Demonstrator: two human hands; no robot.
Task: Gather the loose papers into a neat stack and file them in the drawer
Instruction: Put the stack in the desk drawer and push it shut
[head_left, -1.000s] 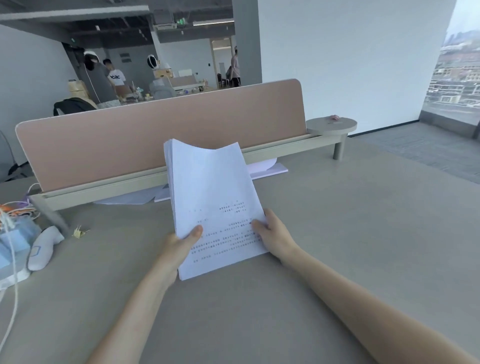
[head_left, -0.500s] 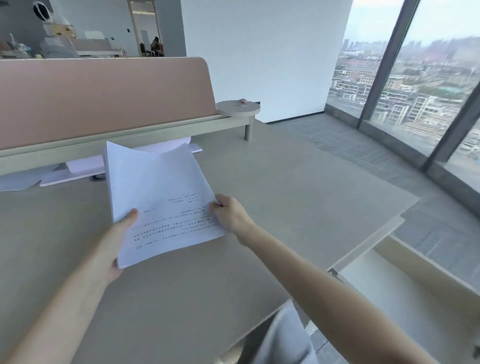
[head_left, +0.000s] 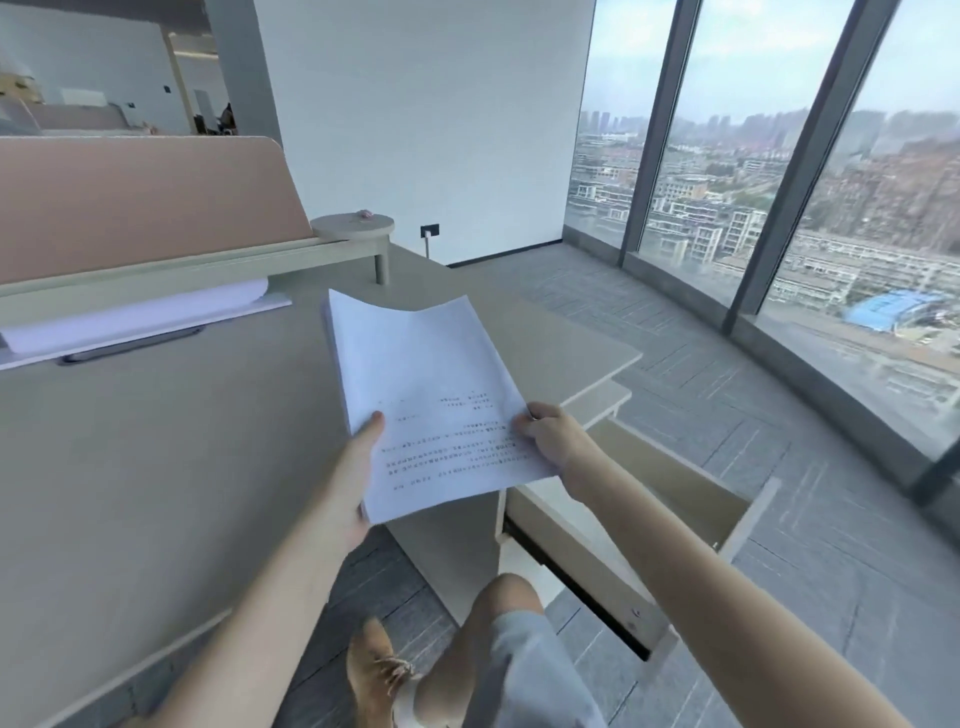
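Both bare forearms reach forward from the near edge, converging toward the middle. The left hand (head_left: 349, 486) is closed on the near left edge of the paper stack (head_left: 426, 395), thumb lying flat on top and pointing far, the other fingers hidden beneath. The right hand (head_left: 555, 435) pinches the stack's right edge, knuckles up, wrist bent slightly inward. A bare knee and a tan shoe show below, between the arms.
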